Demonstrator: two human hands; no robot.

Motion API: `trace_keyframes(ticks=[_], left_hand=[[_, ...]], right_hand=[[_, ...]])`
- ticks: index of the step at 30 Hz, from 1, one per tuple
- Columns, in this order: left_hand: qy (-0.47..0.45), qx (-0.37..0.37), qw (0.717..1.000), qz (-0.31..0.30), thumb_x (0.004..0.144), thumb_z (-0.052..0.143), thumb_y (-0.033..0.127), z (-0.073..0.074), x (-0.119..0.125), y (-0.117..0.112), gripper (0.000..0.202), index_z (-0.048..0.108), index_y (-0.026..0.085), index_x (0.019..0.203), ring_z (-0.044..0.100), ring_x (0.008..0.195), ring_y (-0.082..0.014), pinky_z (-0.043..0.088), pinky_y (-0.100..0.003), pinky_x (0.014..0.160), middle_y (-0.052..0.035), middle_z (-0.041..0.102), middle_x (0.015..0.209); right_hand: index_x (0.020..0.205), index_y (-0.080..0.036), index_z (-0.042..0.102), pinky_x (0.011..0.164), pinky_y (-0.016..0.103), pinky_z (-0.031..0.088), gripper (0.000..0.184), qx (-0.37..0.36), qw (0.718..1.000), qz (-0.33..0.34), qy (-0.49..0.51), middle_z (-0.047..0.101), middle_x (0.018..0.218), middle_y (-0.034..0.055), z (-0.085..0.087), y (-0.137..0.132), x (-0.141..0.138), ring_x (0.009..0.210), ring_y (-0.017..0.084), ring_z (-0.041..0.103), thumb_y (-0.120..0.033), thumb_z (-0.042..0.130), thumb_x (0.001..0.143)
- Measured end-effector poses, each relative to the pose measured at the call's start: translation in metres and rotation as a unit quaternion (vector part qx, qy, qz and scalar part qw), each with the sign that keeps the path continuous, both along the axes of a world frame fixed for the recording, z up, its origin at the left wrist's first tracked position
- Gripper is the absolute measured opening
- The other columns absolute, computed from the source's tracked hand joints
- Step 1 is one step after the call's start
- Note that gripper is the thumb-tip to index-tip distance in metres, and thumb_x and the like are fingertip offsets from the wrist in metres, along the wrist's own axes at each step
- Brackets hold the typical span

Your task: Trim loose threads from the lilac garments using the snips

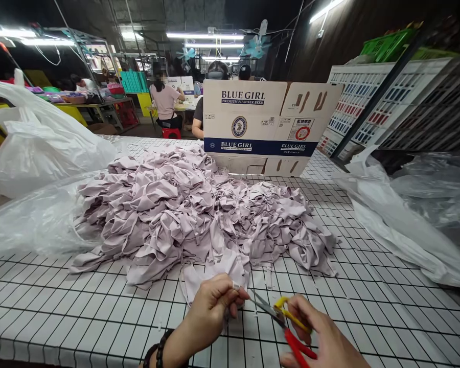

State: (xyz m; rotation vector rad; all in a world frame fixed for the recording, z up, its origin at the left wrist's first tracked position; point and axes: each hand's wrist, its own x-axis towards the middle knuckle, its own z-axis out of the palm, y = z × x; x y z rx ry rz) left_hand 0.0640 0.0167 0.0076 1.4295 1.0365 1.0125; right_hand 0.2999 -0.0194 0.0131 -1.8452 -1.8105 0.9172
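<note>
My left hand [214, 302] is pinched closed on the edge of a pale lilac fabric piece [229, 265], which hangs between it and the pile behind. In my right hand [324, 332] is a pair of scissors [273, 313] with one yellow and one red handle. Their blades are parted a little and point left, the tips close to the left fingertips. Whether a blade touches the cloth I cannot tell. Beyond both hands rises a big heap of crumpled lilac fabric pieces [157, 204].
A grid-patterned cloth covers the table [368, 306], with small white scraps on it. An upright cardboard box [253, 122] stands behind the heap. Plastic bags lie at left [42, 143] and right [398, 220]. Other people [166, 99] sit farther back.
</note>
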Motion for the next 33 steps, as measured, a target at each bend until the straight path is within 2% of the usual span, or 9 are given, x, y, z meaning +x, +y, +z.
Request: trace_keyframes(ticks=[2, 4, 7, 11, 16, 21, 25, 33], left_hand=[[0.032, 0.036, 0.999, 0.002, 0.091, 0.048, 0.027, 0.003, -0.003, -0.001, 0.033, 0.067, 0.015, 0.067, 0.056, 0.059, -0.0126, 0.044, -0.022, 0.059, -0.0023, 0.057, 0.063], [0.051, 0.057, 0.997, 0.006, 0.09, 0.047, 0.023, 0.004, -0.006, -0.002, 0.034, 0.063, 0.016, 0.061, 0.056, 0.061, -0.0129, 0.042, -0.022, 0.06, -0.0022, 0.057, 0.062], [0.059, 0.063, 0.996, 0.012, 0.089, 0.048, 0.017, 0.003, -0.008, -0.003, 0.033, 0.062, 0.016, 0.058, 0.055, 0.064, -0.0132, 0.041, -0.022, 0.063, -0.002, 0.057, 0.063], [0.054, 0.055, 0.997, 0.014, 0.087, 0.048, 0.016, 0.002, -0.008, -0.004, 0.034, 0.061, 0.016, 0.056, 0.056, 0.064, -0.0137, 0.041, -0.022, 0.062, -0.0026, 0.057, 0.063], [0.04, 0.046, 0.998, 0.006, 0.086, 0.048, 0.015, 0.004, -0.008, -0.003, 0.033, 0.061, 0.016, 0.056, 0.057, 0.064, -0.0138, 0.042, -0.022, 0.061, -0.0031, 0.059, 0.064], [0.03, 0.042, 0.999, -0.004, 0.088, 0.049, 0.017, 0.002, -0.008, -0.002, 0.034, 0.062, 0.015, 0.057, 0.057, 0.065, -0.0141, 0.043, -0.022, 0.062, -0.0034, 0.059, 0.065], [0.0, 0.026, 1.0, -0.008, 0.09, 0.049, 0.024, 0.002, -0.007, -0.003, 0.031, 0.067, 0.015, 0.067, 0.056, 0.058, -0.0128, 0.044, -0.022, 0.056, -0.0031, 0.058, 0.064], [-0.027, 0.013, 0.999, -0.016, 0.092, 0.051, 0.037, 0.001, -0.009, -0.004, 0.035, 0.07, 0.014, 0.073, 0.053, 0.054, -0.0106, 0.045, -0.021, 0.053, -0.0034, 0.057, 0.068]], right_hand=[[0.089, -0.025, 0.053, 0.065, 0.027, 0.051, 0.045, 0.061, 0.995, 0.035, -0.064, 0.064, 0.079, -0.0017, 0.014, 0.009, -0.024, 0.072, 0.018, 0.06, -0.036, 0.078, 0.053], [0.09, -0.025, 0.053, 0.067, 0.03, 0.051, 0.047, 0.115, 0.985, 0.079, -0.099, 0.065, 0.082, -0.0005, 0.021, 0.017, -0.034, 0.073, 0.019, 0.061, -0.044, 0.079, 0.055], [0.089, -0.025, 0.052, 0.062, 0.031, 0.051, 0.046, 0.173, 0.966, 0.142, -0.126, 0.065, 0.077, -0.001, 0.022, 0.027, -0.034, 0.066, 0.018, 0.06, -0.051, 0.076, 0.061], [0.087, -0.024, 0.051, 0.058, 0.03, 0.049, 0.042, 0.222, 0.95, 0.165, -0.145, 0.064, 0.074, -0.0014, 0.021, 0.03, -0.031, 0.061, 0.017, 0.059, -0.05, 0.075, 0.065], [0.085, -0.023, 0.048, 0.059, 0.03, 0.047, 0.035, 0.246, 0.943, 0.167, -0.153, 0.063, 0.074, -0.0015, 0.021, 0.03, -0.033, 0.062, 0.016, 0.059, -0.046, 0.071, 0.071], [0.078, -0.023, 0.046, 0.055, 0.028, 0.043, 0.031, 0.244, 0.939, 0.176, -0.166, 0.059, 0.065, -0.0038, 0.027, 0.032, -0.035, 0.054, 0.014, 0.054, -0.044, 0.069, 0.073], [0.069, -0.023, 0.044, 0.052, 0.026, 0.04, 0.034, 0.264, 0.931, 0.18, -0.174, 0.054, 0.056, -0.0052, 0.028, 0.033, -0.037, 0.05, 0.013, 0.05, -0.046, 0.069, 0.072], [0.065, -0.023, 0.043, 0.052, 0.025, 0.035, 0.036, 0.269, 0.923, 0.192, -0.196, 0.05, 0.05, -0.0062, 0.026, 0.034, -0.038, 0.047, 0.012, 0.045, -0.051, 0.063, 0.076]])
